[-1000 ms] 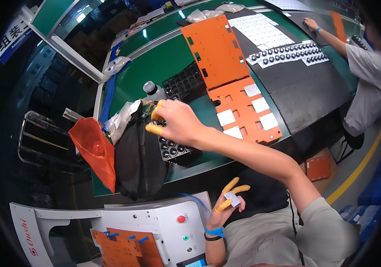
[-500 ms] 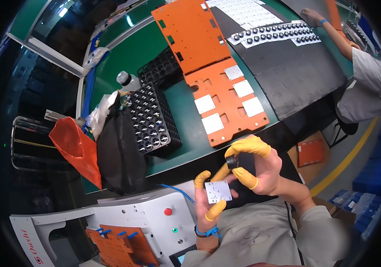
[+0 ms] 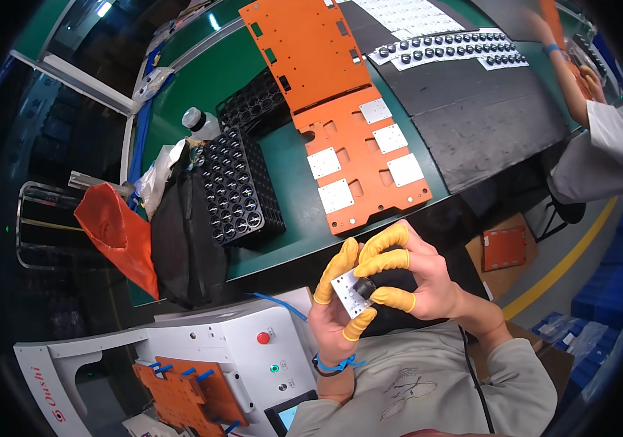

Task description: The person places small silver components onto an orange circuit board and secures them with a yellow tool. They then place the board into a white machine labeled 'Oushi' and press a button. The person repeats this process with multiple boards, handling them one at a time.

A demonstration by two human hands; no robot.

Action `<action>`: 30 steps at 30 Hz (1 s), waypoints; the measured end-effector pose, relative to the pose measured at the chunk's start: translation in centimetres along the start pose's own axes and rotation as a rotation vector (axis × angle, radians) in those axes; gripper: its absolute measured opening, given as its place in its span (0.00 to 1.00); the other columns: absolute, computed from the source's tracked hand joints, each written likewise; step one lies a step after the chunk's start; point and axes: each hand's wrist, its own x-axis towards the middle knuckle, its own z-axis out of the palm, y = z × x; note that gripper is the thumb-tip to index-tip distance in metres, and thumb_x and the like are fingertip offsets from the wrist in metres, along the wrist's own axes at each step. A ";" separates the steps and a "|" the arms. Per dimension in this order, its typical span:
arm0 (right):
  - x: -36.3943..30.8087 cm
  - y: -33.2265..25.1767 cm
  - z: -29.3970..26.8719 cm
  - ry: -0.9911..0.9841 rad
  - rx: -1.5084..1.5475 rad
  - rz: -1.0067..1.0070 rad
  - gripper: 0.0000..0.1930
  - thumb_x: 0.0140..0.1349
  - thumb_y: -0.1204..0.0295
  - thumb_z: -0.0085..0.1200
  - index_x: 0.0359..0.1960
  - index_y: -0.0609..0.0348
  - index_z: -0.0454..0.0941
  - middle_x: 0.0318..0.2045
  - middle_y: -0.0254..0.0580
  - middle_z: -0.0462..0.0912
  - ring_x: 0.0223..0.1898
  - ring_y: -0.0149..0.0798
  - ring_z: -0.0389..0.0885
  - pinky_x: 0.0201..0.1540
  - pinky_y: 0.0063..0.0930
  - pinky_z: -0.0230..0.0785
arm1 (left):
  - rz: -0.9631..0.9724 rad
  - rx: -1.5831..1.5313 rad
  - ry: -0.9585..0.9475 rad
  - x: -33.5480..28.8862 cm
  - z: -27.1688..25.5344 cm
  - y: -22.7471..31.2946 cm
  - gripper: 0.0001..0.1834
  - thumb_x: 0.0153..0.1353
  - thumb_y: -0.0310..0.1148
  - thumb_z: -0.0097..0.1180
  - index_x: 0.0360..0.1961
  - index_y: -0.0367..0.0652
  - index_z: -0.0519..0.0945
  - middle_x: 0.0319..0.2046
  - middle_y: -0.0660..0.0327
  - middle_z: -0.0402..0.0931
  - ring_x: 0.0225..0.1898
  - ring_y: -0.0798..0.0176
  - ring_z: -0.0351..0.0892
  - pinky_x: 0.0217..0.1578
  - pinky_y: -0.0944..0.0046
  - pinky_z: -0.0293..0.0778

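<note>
Fingers [image 3: 388, 255] of both hands, in yellow cots, are clamped on a small white plate [image 3: 346, 293] and a black round part [image 3: 364, 288] pressed onto it; seating seems underway, and steady alignment is called for next.

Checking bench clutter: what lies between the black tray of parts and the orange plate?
Head view: only bare green mat between black tray and orange plate.

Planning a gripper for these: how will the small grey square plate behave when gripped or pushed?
The small plate looks flat, thin and rigid: probably stiff and light. The left hand pinches it by the edges, so its smooth faces may be slippery. The right hand presses a round black part onto it; loose, that part might roll.
</note>
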 end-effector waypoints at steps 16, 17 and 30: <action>-0.1 1.7 -0.7 0.038 -0.040 0.211 0.13 0.49 0.75 0.71 0.36 0.63 0.84 0.46 0.42 0.80 0.51 0.43 0.76 0.54 0.35 0.70 | 0.067 0.515 0.019 0.8 0.1 -1.5 0.37 0.58 0.31 0.71 0.67 0.34 0.67 0.64 0.50 0.69 0.63 0.51 0.73 0.63 0.54 0.70; -0.2 1.7 -0.7 0.037 -0.063 0.227 0.13 0.49 0.75 0.71 0.36 0.64 0.83 0.46 0.43 0.80 0.52 0.44 0.76 0.54 0.35 0.70 | 0.071 0.561 0.012 0.9 0.0 -1.5 0.37 0.58 0.31 0.71 0.66 0.34 0.68 0.64 0.50 0.70 0.63 0.51 0.73 0.63 0.54 0.70; -0.2 2.0 -0.1 0.088 -0.054 0.241 0.14 0.50 0.75 0.72 0.37 0.64 0.83 0.41 0.41 0.78 0.46 0.41 0.76 0.50 0.33 0.71 | 0.068 0.679 0.020 1.2 -0.3 -1.8 0.38 0.56 0.30 0.72 0.66 0.34 0.69 0.64 0.52 0.72 0.60 0.56 0.77 0.61 0.58 0.71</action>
